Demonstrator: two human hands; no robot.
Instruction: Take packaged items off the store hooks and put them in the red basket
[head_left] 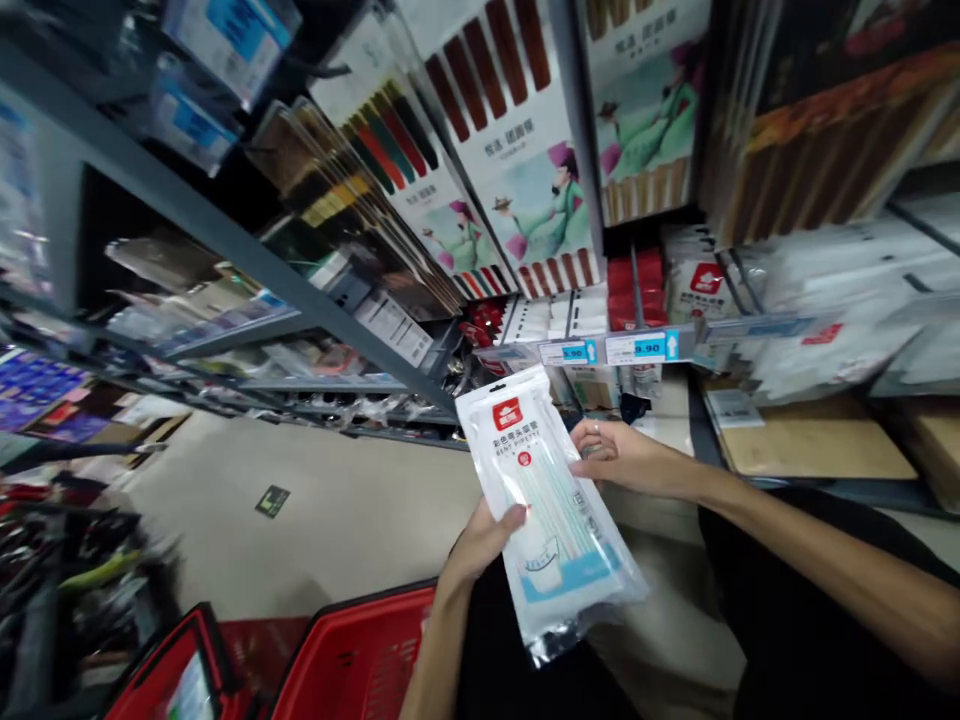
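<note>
A clear and white pack of bendy drinking straws is held upright and slightly tilted in front of me. Pale coloured straws show through its window, under a red logo. My left hand grips the pack's left edge, thumb on the front and fingers behind it. On the opposite side, my right hand has its fingers closed at the pack's upper right edge, and a ring shows on one finger. Its fingertips are partly hidden by the pack.
Packaged chopsticks hang on the rack ahead, above a shelf edge with price tags. White packs fill the right side. A red shopping basket stands at lower left, on the pale floor. Brown boxes lie low right.
</note>
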